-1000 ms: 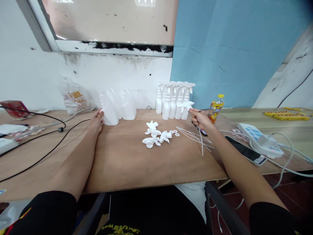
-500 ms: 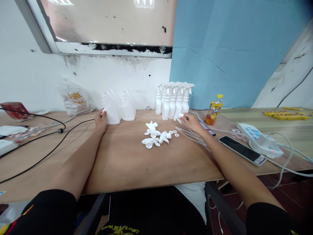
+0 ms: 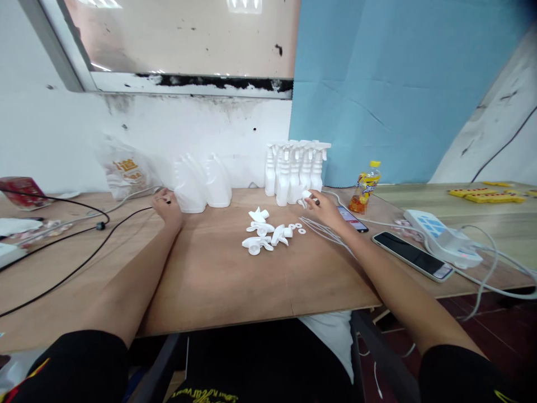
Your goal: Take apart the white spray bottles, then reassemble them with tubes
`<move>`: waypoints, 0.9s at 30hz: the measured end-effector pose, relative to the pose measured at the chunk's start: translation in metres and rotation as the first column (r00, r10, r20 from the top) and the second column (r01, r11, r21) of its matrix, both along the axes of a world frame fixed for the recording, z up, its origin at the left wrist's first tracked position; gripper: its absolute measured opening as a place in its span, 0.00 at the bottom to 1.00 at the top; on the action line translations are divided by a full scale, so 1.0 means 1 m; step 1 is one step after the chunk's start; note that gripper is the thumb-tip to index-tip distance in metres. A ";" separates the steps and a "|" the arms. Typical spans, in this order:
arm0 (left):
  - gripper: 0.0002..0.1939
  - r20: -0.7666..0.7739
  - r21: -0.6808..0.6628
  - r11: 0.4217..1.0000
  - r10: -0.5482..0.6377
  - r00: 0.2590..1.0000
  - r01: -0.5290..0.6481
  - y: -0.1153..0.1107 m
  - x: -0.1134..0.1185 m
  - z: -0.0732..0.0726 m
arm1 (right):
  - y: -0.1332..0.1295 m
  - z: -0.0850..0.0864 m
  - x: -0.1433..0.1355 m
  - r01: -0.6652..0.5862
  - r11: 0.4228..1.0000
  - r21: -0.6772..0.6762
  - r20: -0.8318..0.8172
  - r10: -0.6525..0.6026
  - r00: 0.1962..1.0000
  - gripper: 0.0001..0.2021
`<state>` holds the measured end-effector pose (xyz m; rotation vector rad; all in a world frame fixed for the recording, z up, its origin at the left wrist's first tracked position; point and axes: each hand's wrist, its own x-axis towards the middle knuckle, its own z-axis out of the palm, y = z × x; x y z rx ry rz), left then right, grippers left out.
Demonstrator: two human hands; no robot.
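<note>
Bottle (image 3: 364,187) with amber liquid inside

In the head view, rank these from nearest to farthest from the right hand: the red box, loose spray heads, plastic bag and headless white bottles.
From the right hand:
1. Loose spray heads, mid-table, to its left.
2. Headless white bottles, farther left, by the wall.
3. Plastic bag, left of those bottles.
4. Red box, far left.

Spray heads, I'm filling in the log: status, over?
Right hand holding one spray head; left hand beside headless bottles, grip unclear. Four loose heads on table. Thin tubes close to right hand.
</note>
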<state>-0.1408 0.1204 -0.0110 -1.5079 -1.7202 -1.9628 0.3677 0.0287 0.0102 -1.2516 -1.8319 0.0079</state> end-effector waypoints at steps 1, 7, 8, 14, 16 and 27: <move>0.10 0.014 0.037 0.999 0.017 1.000 -0.018 -0.005 0.006 0.001 | -0.002 0.001 -0.002 -0.006 1.000 0.019 0.007 0.006 1.000 0.15; 0.03 -0.172 0.090 0.937 -0.320 0.932 0.339 -0.048 0.087 -0.009 | -0.017 0.007 -0.021 -0.035 0.990 0.136 0.081 0.024 0.996 0.18; 0.04 -0.221 0.067 0.899 -0.408 0.886 0.432 -0.057 0.106 -0.012 | -0.020 0.007 -0.025 -0.048 0.988 0.144 0.091 0.035 0.995 0.18; 0.15 -0.320 -0.061 0.654 -0.729 0.606 0.754 -0.086 0.200 -0.022 | -0.028 -0.005 -0.048 -0.182 0.966 0.182 0.263 0.131 0.956 0.18; 0.22 -0.216 -0.079 0.566 -0.813 0.540 0.820 -0.085 0.214 -0.021 | -0.029 -0.009 -0.055 -0.226 0.957 0.184 0.330 0.156 0.931 0.18; 0.19 0.552 0.060 0.166 -0.827 0.106 0.984 -0.070 0.213 -0.019 | -0.043 0.007 -0.051 -0.096 0.957 0.273 0.074 0.079 0.994 0.28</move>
